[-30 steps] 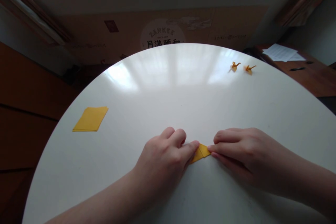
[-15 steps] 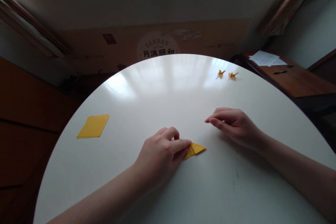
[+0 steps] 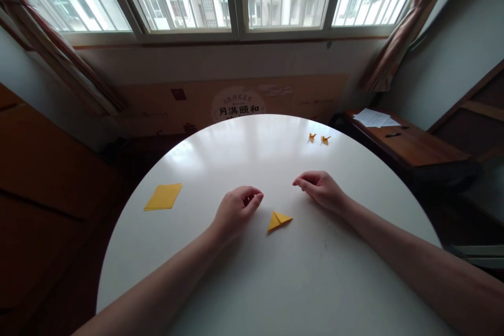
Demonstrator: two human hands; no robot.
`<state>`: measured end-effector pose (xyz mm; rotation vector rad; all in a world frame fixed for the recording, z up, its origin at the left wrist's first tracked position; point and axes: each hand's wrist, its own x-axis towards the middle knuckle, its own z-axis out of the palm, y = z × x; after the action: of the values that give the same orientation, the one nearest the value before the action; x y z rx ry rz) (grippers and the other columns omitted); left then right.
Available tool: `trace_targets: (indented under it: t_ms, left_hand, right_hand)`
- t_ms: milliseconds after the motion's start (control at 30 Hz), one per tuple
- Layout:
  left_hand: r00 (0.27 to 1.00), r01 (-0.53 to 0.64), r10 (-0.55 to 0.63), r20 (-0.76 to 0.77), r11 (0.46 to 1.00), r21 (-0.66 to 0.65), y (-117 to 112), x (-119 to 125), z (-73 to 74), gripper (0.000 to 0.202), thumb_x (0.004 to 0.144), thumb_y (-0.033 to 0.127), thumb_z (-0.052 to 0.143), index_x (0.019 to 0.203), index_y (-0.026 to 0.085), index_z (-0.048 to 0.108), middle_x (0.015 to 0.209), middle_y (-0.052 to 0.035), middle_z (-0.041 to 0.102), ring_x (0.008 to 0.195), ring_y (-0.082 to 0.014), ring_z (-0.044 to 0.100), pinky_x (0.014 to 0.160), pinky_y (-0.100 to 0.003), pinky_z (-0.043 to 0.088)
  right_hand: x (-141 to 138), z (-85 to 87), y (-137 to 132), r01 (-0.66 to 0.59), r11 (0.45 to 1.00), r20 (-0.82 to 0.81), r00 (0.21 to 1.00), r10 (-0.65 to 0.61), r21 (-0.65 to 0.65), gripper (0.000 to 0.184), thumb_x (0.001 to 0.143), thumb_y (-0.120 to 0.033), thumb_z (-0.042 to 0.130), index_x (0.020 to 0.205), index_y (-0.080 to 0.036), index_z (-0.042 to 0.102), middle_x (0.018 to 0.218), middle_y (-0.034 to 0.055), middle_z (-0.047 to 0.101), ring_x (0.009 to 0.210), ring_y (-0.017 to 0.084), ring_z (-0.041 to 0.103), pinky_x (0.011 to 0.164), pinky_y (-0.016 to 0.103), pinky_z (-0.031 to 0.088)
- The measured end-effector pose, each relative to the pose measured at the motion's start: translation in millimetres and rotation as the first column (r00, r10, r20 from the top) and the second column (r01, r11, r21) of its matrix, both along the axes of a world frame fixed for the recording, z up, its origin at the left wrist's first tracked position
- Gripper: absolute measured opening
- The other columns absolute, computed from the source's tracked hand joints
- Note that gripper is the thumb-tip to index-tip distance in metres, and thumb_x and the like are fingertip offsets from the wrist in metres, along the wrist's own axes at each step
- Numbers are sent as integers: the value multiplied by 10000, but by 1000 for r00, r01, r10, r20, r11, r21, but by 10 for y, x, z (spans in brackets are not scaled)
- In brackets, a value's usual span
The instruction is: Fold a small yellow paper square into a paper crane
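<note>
A small folded yellow paper triangle [image 3: 279,221] lies on the white table between my hands, with a crease line across its upper part. My left hand [image 3: 238,209] rests just left of it, fingers curled in towards the thumb and holding nothing; it is apart from the paper. Up and to the right of the triangle, my right hand [image 3: 317,187] lies on its side on the table. Its fingers are bent and pressed together with the thumb, and nothing shows in them.
A stack of square yellow paper [image 3: 163,197] lies at the left of the round white table [image 3: 244,294]. Two small folded yellow paper cranes [image 3: 312,137] stand near the far right edge. Beyond is a wooden side table [image 3: 425,144] with white sheets [image 3: 376,118].
My left hand has let go of the folded triangle and drawn off to its left. The right hand stays about where it was. The view has tilted up, showing more window.
</note>
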<state>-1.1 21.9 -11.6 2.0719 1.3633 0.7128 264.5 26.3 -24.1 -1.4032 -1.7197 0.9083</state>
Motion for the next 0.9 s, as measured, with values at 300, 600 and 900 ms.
trace_targets:
  t_ms: [300, 600, 900]
  left_hand:
    - [980, -60, 76, -182, 994, 88, -74, 55, 69, 386, 903, 434, 511, 632, 180, 618, 620, -8, 584, 599, -150, 487, 587, -269, 312]
    - [931, -220, 229, -286, 973, 62, 40, 196, 121, 432, 935, 424, 425, 675, 164, 652, 642, -37, 637, 598, -165, 532, 562, -276, 290]
    - [885, -175, 180, -430, 983, 51, -76, 258, 162, 340, 912, 413, 506, 793, 181, 725, 810, -90, 728, 763, -222, 642, 613, -294, 366]
  right_hand:
    - [-250, 95, 77, 55, 999, 176, 983, -54, 1, 382, 859, -461, 564, 770, -135, 742, 629, 29, 653, 618, 166, 570, 571, 250, 387]
    - [-354, 103, 6, 128, 986, 360, 919, -159, 109, 348, 929, -385, 534, 833, -144, 765, 777, 72, 747, 704, 191, 644, 625, 261, 392]
    - [-455, 105, -146, 28, 985, 478, 872, -109, 172, 213, 921, -318, 585, 964, -200, 757, 837, 75, 745, 762, 209, 653, 696, 293, 397]
